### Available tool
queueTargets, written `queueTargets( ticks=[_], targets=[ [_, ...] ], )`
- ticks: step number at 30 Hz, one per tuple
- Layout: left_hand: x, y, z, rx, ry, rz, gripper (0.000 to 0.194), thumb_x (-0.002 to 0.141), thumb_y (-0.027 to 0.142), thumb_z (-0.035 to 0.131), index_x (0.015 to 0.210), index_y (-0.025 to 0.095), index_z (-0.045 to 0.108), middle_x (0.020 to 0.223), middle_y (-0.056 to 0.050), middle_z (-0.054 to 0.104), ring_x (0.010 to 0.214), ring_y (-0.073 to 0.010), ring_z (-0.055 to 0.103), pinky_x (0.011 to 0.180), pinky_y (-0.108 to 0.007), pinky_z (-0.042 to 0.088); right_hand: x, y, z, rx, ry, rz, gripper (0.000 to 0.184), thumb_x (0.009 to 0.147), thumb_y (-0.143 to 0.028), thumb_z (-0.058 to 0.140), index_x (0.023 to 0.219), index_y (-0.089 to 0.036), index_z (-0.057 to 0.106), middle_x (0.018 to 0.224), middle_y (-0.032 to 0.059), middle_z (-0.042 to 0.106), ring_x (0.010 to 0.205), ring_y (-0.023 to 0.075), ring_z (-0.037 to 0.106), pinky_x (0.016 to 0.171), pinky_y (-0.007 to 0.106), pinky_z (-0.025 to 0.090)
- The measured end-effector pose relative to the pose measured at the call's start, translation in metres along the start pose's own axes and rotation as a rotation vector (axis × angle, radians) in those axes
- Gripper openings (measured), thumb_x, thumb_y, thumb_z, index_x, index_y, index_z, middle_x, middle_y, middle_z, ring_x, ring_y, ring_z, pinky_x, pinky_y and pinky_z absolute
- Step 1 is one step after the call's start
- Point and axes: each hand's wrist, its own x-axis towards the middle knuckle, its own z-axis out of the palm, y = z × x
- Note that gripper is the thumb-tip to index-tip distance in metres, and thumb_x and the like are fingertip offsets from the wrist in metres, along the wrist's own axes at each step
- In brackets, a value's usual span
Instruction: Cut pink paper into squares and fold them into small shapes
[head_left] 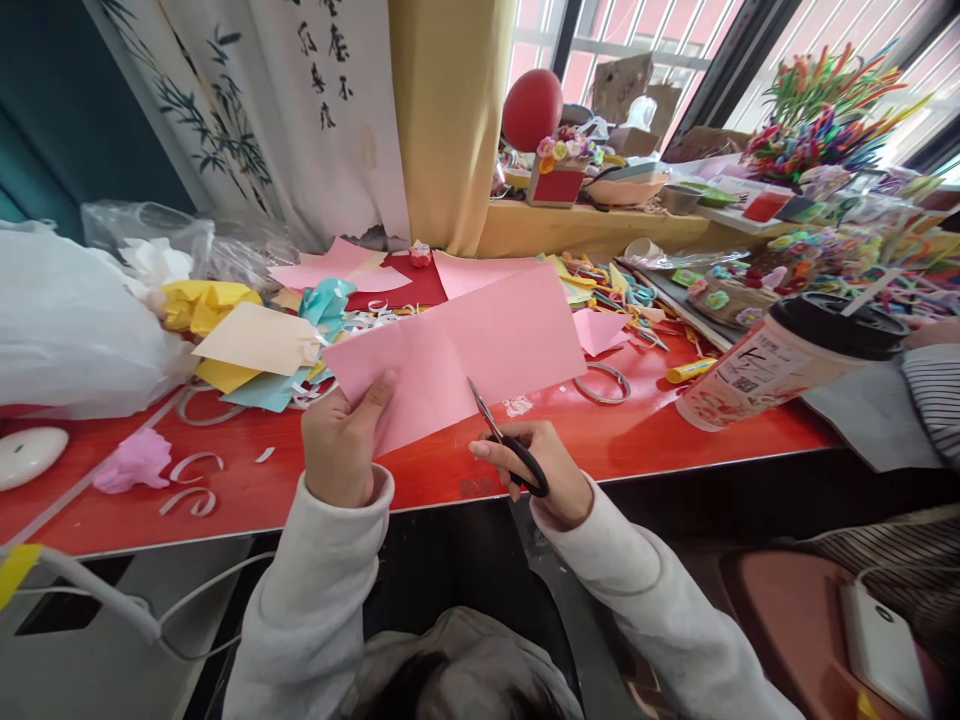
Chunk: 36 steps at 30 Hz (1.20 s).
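Observation:
A sheet of pink paper (517,320) is held up over the front of the red table, tilted, with a faint crease down its middle. My left hand (341,440) pinches its lower left corner, thumb on top. In my right hand (551,465) is a pair of scissors (493,425) with black handles, the fingers in the loops. The blades meet the lower edge of the paper near the crease; whether they have cut into it I cannot tell.
A lidded drink cup (780,360) stands at the right, near another person's striped sleeve (937,390). Scraps of coloured paper (255,340) and a white plastic bag (75,310) lie left. A metal ring (604,383) and yellow tube (690,371) lie right of the paper.

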Motion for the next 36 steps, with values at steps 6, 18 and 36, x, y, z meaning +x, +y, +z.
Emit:
queueTargets(
  ticks=[6,18,36],
  targets=[
    [-0.001,-0.003,0.0,-0.02,-0.012,0.016,0.026,0.063,0.036,0.065,0.079,0.016,0.067,0.077,-0.001,0.066,0.077,-0.019,0.06,0.073,-0.032,0.05,0.003,0.005,0.003,-0.005,0.027,-0.022,0.035,0.06,-0.047,0.065,0.057,-0.015,0.053,0.038,-0.0064,0.041,0.029,0.005,0.039,0.031,0.019,0.024],
    [-0.005,0.001,0.0,0.027,0.013,-0.017,0.027,0.061,0.038,0.067,0.075,0.015,0.067,0.069,0.0,0.065,0.072,-0.0179,0.059,0.068,-0.029,0.05,0.006,0.004,0.004,0.042,-0.01,-0.042,0.033,0.064,-0.042,0.064,0.053,-0.014,0.051,0.036,-0.0058,0.043,0.03,0.0046,0.038,0.033,0.019,0.024],
    [-0.003,-0.008,-0.002,0.09,0.084,0.084,0.024,0.06,0.037,0.069,0.073,0.016,0.069,0.066,0.0,0.066,0.065,-0.0153,0.06,0.056,-0.024,0.048,0.011,-0.005,0.009,0.063,-0.034,-0.03,0.031,0.066,-0.043,0.063,0.065,-0.012,0.059,0.04,-0.0054,0.047,0.03,0.0052,0.042,0.034,0.019,0.028]
  ],
)
